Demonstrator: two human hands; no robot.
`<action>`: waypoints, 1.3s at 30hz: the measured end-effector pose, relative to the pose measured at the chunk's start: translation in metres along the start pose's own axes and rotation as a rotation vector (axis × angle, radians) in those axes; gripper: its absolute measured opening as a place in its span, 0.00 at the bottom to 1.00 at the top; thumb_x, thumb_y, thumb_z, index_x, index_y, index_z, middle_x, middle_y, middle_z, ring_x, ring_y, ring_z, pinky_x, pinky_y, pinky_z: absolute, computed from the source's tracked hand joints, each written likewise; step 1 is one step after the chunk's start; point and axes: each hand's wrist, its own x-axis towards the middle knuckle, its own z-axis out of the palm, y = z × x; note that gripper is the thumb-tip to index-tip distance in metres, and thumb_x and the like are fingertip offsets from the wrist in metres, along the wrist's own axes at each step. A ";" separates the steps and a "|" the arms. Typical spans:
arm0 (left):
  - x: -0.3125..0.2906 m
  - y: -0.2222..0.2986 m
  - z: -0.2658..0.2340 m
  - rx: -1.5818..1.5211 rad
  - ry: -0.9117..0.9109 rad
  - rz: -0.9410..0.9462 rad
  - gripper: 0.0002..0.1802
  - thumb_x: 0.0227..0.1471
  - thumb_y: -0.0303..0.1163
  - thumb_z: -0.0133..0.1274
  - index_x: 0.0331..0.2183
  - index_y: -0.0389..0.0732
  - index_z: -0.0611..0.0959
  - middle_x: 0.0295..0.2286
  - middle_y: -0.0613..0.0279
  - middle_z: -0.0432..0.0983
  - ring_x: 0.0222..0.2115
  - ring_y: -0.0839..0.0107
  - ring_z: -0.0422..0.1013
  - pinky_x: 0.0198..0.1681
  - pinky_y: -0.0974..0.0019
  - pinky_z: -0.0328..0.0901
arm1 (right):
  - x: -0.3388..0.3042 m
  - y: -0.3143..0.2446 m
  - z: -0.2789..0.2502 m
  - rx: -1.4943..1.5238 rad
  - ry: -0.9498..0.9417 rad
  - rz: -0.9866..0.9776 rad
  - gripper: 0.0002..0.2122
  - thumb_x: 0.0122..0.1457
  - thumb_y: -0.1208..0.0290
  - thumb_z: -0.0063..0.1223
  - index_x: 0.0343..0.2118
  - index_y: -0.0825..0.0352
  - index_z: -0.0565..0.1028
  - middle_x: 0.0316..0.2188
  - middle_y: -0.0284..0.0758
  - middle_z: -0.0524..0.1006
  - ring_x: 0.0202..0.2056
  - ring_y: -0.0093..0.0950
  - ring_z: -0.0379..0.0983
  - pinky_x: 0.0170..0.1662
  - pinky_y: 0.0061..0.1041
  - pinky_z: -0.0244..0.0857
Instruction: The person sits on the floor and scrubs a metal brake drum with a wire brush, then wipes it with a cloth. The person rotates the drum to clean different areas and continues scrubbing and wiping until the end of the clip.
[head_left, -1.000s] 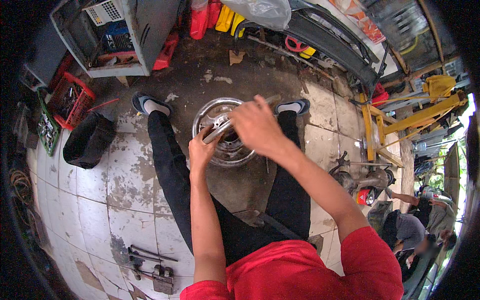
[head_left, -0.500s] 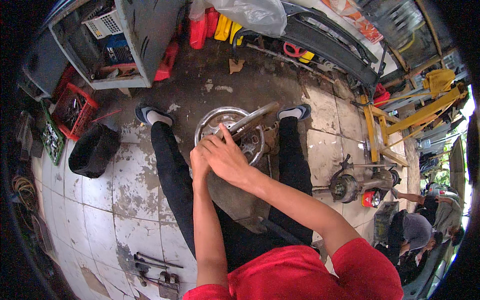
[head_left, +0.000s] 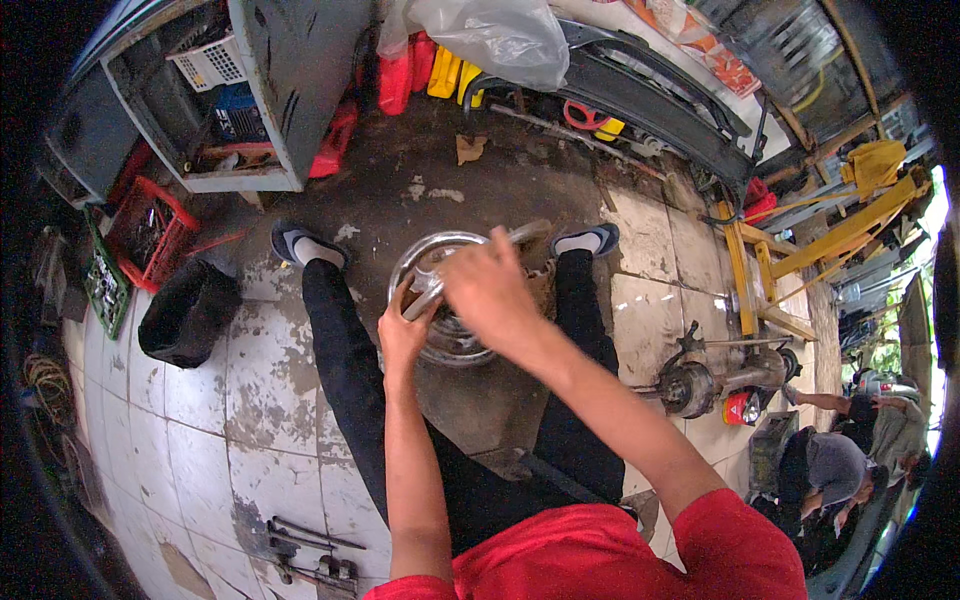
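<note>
A long grey, slightly curved metal bar (head_left: pixel 424 301) lies slantwise over a round silver metal wheel (head_left: pixel 463 354) between my legs. My left hand (head_left: pixel 403 338) is closed around the bar's near end, thumb and fingers on either side. My right hand (head_left: pixel 490 298) is over the bar's middle, its fingers curled and blurred by motion. What lies inside the right fingers is hidden. The bar's far end (head_left: pixel 530 233) sticks out past that hand, by my right shoe. My hands cover much of the wheel's centre.
At left are a black bucket (head_left: pixel 188 315), a red crate (head_left: pixel 150 230) and a grey cabinet (head_left: pixel 245 182). Tools (head_left: pixel 318 545) lie on the tiles at lower left. To the right are an axle-like metal part (head_left: pixel 715 382), a yellow frame (head_left: pixel 765 265) and people (head_left: pixel 825 465) bending down.
My hands, stacked together before, are now apart. The right hand has shifted right along the bar, and the left hand's grip on the near end now shows.
</note>
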 end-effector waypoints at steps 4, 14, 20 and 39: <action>0.006 -0.034 0.002 -0.057 -0.001 0.258 0.33 0.50 0.29 0.56 0.59 0.39 0.69 0.43 0.45 0.79 0.42 0.58 0.78 0.45 0.60 0.70 | -0.005 -0.056 0.032 0.007 -0.009 -0.155 0.11 0.52 0.72 0.50 0.37 0.68 0.78 0.38 0.36 0.78 0.49 0.32 0.70 0.66 0.52 0.45; 0.000 -0.006 0.004 -0.106 0.062 -0.040 0.46 0.43 0.34 0.67 0.62 0.44 0.63 0.39 0.46 0.81 0.41 0.57 0.78 0.43 0.58 0.70 | 0.007 -0.008 0.003 0.033 -0.019 0.003 0.11 0.55 0.66 0.50 0.38 0.65 0.79 0.39 0.35 0.78 0.50 0.32 0.70 0.64 0.54 0.45; 0.001 -0.012 0.010 -0.098 0.078 0.052 0.47 0.47 0.32 0.63 0.65 0.46 0.58 0.37 0.51 0.81 0.39 0.60 0.79 0.42 0.59 0.71 | 0.009 -0.030 0.008 -0.048 -0.200 -0.032 0.14 0.57 0.62 0.52 0.38 0.68 0.79 0.40 0.39 0.78 0.50 0.34 0.70 0.65 0.54 0.43; 0.005 -0.002 0.001 0.011 0.027 -0.058 0.29 0.44 0.43 0.68 0.48 0.42 0.82 0.40 0.47 0.81 0.42 0.57 0.78 0.44 0.61 0.71 | 0.004 0.046 0.002 0.111 0.126 0.115 0.16 0.61 0.58 0.50 0.40 0.68 0.77 0.40 0.39 0.76 0.50 0.39 0.68 0.63 0.50 0.48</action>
